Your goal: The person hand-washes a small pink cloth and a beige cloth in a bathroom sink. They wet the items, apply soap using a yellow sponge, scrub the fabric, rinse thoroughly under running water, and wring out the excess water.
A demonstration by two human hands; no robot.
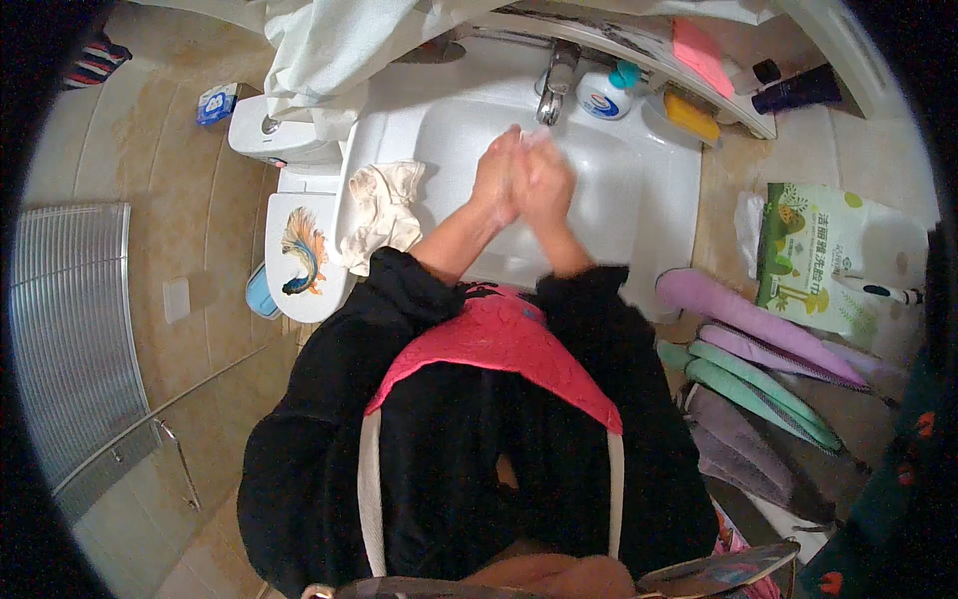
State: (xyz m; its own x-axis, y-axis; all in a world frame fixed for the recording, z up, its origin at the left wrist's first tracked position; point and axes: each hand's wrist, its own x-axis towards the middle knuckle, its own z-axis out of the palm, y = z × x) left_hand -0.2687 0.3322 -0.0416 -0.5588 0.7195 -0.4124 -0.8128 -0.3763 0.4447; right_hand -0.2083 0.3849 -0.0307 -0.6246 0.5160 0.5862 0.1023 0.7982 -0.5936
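Observation:
Over the white sink (449, 140), just below the metal faucet (556, 85), my two hands are pressed together. My left hand (496, 178) is closed against my right hand (545, 182), which is slightly blurred by motion. Something whitish, like lather, shows at the fingertips; whatever lies between the palms is hidden. A white pump bottle (605, 100) with a teal top stands right of the faucet. On the sink's left rim lies a crumpled cream cloth (382, 205), near my left forearm.
A toilet (299, 255) with a fish picture on its lid stands at left. A ledge behind the sink holds a yellow sponge-like block (691, 118) and a dark tube (796, 92). Purple (758, 319) and green towels (763, 389) hang at right, below a green wipes pack (833, 255).

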